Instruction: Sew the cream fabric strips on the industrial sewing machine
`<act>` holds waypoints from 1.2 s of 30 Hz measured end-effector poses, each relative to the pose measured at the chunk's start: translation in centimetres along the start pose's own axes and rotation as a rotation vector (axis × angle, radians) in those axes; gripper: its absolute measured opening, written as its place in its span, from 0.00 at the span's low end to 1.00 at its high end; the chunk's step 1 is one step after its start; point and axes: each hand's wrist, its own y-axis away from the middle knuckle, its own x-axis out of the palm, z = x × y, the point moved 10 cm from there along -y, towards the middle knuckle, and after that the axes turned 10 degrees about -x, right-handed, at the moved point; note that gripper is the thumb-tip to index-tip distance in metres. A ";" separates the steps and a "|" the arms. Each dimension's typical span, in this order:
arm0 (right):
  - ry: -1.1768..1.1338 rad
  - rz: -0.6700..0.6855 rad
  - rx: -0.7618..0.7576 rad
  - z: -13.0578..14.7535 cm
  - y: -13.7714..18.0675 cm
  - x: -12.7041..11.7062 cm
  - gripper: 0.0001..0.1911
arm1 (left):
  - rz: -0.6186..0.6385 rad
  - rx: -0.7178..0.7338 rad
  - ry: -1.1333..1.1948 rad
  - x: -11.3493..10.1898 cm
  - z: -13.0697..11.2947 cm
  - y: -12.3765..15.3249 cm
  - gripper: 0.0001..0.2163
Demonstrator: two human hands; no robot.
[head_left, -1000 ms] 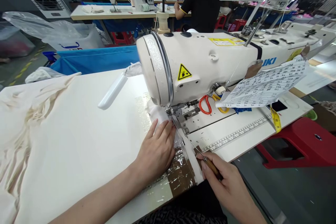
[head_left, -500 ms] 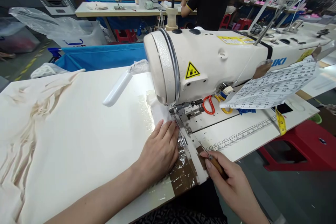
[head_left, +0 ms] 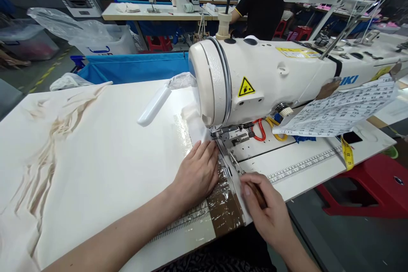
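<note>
My left hand point(head_left: 197, 170) lies flat, fingers stretched forward, on white fabric point(head_left: 197, 129) just left of the needle area of a sewing machine point(head_left: 255, 80). The fingertips stop short of the presser foot. My right hand point(head_left: 264, 208) is closed around the wooden handle of an awl point(head_left: 257, 193). Its thin metal shaft points forward and left, beside the foot. Between the two hands a narrow white fabric strip point(head_left: 236, 185) runs along a metal guide toward the table's front edge. The exact contact of the awl tip is too small to tell.
Cream fabric point(head_left: 47, 148) lies bunched at the left of the table. A white-handled tool point(head_left: 154, 105) rests behind my left hand. Right of the needle are red-handled scissors point(head_left: 259, 131), a written sheet point(head_left: 341, 108) and a yellow tape measure point(head_left: 347, 153). A co-worker point(head_left: 263, 6) sits beyond.
My right hand has moved the awl forward and left, closer to the presser foot and the fabric strip. My left hand stays on the fabric. The whole view has shifted slightly.
</note>
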 end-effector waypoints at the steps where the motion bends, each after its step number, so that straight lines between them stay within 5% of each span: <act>1: 0.020 0.034 -0.059 0.5 -0.5 0.8 0.09 | 0.010 -0.017 0.018 0.0 0.2 -0.2 0.21; 7: 0.425 0.124 -0.337 2.9 -2.6 3.9 0.12 | 0.013 -0.049 0.072 -0.2 1.1 -0.8 0.18; 24: 0.862 0.147 -0.321 2.9 -3.5 6.1 0.13 | -0.075 -0.032 0.127 -0.7 1.6 -0.8 0.18; 31: 0.890 0.124 -0.313 3.0 -3.5 6.0 0.16 | -0.062 -0.054 0.149 -0.1 2.9 -1.2 0.17; 36: 0.619 0.081 -0.399 4.1 -0.8 4.9 0.14 | 0.087 -0.119 0.091 -2.6 3.2 0.0 0.16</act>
